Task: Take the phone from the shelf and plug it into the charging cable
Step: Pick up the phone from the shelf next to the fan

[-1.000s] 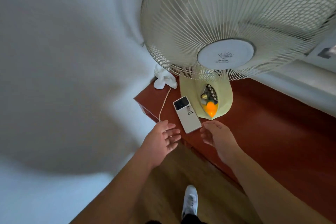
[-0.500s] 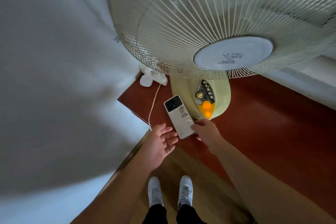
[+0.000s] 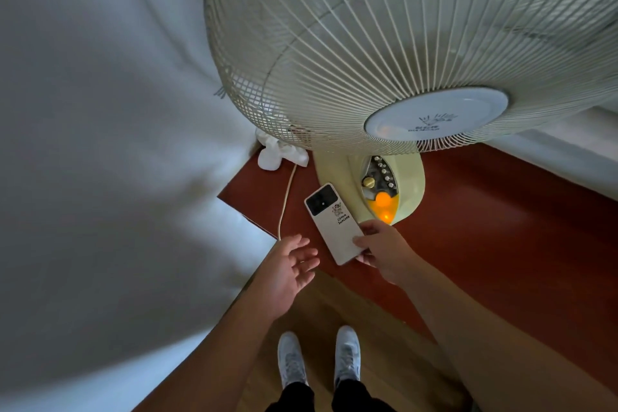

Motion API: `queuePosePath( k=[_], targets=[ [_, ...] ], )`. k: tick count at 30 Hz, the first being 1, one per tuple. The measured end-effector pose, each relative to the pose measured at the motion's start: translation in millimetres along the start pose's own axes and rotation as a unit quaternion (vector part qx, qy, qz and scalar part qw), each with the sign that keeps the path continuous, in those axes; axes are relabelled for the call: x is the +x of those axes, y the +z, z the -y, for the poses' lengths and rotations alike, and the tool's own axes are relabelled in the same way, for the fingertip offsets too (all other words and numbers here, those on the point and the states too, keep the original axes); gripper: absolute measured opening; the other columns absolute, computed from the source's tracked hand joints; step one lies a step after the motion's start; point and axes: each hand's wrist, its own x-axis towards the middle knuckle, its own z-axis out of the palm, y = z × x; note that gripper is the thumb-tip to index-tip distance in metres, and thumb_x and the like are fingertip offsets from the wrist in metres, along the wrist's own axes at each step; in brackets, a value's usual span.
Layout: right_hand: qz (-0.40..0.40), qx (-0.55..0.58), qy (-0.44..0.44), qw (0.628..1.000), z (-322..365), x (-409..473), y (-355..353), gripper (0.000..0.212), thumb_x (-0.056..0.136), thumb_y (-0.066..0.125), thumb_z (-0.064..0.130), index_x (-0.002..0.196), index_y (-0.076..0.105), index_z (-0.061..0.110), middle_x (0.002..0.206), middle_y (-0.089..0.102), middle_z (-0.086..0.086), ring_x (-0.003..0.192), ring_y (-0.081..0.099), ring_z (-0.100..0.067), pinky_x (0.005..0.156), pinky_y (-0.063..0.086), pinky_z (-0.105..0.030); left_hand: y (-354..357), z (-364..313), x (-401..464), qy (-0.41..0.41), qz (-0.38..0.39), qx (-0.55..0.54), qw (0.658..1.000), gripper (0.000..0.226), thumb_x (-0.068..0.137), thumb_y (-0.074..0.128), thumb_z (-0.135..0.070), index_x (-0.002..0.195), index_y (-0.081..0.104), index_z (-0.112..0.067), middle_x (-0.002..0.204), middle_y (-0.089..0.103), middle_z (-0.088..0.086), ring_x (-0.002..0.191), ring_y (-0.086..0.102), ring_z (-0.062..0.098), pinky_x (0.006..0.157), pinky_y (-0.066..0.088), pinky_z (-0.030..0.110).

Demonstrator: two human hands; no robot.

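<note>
A white phone (image 3: 334, 222) lies face down on the red-brown shelf (image 3: 468, 227), its dark camera block at the far end. My right hand (image 3: 381, 251) grips the phone's near end, thumb on its back and fingers under its edge. A pale charging cable (image 3: 286, 197) runs from a white plug (image 3: 277, 154) at the wall down to the shelf's front edge. My left hand (image 3: 289, 269) hovers open just below the cable's near end, left of the phone; the cable's tip is hidden behind it.
A large cream table fan (image 3: 418, 43) stands on the shelf right behind the phone, its cage overhanging the cable and plug. Its base (image 3: 334, 167) has buttons and a glowing orange light (image 3: 383, 202). White wall (image 3: 100, 144) at left, wooden floor and my shoes below.
My right hand has closed on the phone's near end, where it only touched the corner before. The left hand stays open by the cable's end. The view has come closer to the shelf.
</note>
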Motion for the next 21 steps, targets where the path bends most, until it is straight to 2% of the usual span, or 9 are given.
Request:
queuePosePath(
  k=[2, 4, 7, 10, 12, 15, 21],
  targets=[
    [0.015, 0.04, -0.001, 0.999, 1, -9, 1, 0.031, 0.082, 0.063, -0.01, 0.106, 0.06, 0.01, 0.118, 0.062, -0.016, 0.104, 0.063, -0.031, 0.068, 0.054, -0.035, 1, -2, -1, 0.015, -0.003, 0.001, 1.0, 0.027, 0.087, 0.069, -0.027, 0.109, 0.065, -0.012, 0.092, 0.077, 0.011, 0.09, 0.075, 0.025, 0.07, 0.056, 0.037],
    [0.04, 0.067, -0.008, 0.997, 5, -23, 2, 0.031, 0.082, 0.063, -0.01, 0.107, 0.06, 0.008, 0.119, 0.062, -0.018, 0.104, 0.063, -0.032, 0.068, 0.055, -0.035, 6, -5, -4, 0.024, 0.014, -0.007, 1.0, 0.031, 0.083, 0.073, -0.025, 0.11, 0.062, -0.014, 0.101, 0.072, 0.013, 0.096, 0.071, 0.027, 0.071, 0.056, 0.038],
    [0.078, 0.094, -0.014, 0.992, 11, -46, 4, 0.03, 0.081, 0.064, -0.009, 0.106, 0.062, 0.006, 0.118, 0.063, -0.018, 0.103, 0.065, -0.033, 0.066, 0.056, -0.034, 13, -12, -13, 0.056, 0.093, -0.009, 0.994, 0.04, 0.077, 0.077, -0.032, 0.112, 0.065, -0.016, 0.105, 0.074, 0.013, 0.1, 0.07, 0.029, 0.076, 0.057, 0.04],
    [0.102, 0.09, -0.014, 0.991, 14, -67, 9, 0.028, 0.081, 0.064, -0.007, 0.106, 0.064, 0.007, 0.117, 0.066, -0.019, 0.103, 0.067, -0.034, 0.073, 0.056, -0.036, 13, -18, -29, 0.11, 0.176, -0.018, 0.978, 0.034, 0.075, 0.079, -0.034, 0.107, 0.072, -0.024, 0.109, 0.075, 0.009, 0.103, 0.07, 0.027, 0.079, 0.057, 0.039],
    [0.115, 0.082, -0.013, 0.99, 15, -79, 14, 0.028, 0.082, 0.064, -0.006, 0.107, 0.063, 0.007, 0.116, 0.067, -0.019, 0.102, 0.068, -0.033, 0.073, 0.056, -0.035, 10, -20, -40, 0.135, 0.166, -0.037, 0.976, 0.028, 0.08, 0.074, -0.024, 0.108, 0.07, -0.02, 0.105, 0.076, 0.007, 0.099, 0.071, 0.026, 0.074, 0.058, 0.038],
    [0.136, 0.055, -0.022, 0.989, 15, -94, 23, 0.028, 0.083, 0.064, -0.005, 0.109, 0.061, 0.005, 0.114, 0.068, -0.02, 0.096, 0.069, -0.031, 0.067, 0.056, -0.032, 4, -20, -54, 0.144, 0.126, -0.059, 0.98, 0.03, 0.09, 0.063, -0.011, 0.119, 0.057, -0.012, 0.1, 0.078, 0.008, 0.097, 0.071, 0.027, 0.067, 0.059, 0.037],
    [0.177, -0.014, -0.042, 0.983, 15, -110, 21, 0.024, 0.083, 0.067, 0.001, 0.107, 0.064, 0.005, 0.106, 0.073, -0.018, 0.082, 0.072, -0.024, 0.064, 0.055, -0.029, -5, -15, -77, 0.176, 0.093, -0.052, 0.979, 0.033, 0.087, 0.065, -0.01, 0.118, 0.055, -0.013, 0.096, 0.079, 0.005, 0.086, 0.075, 0.022, 0.06, 0.059, 0.036]
  ],
)
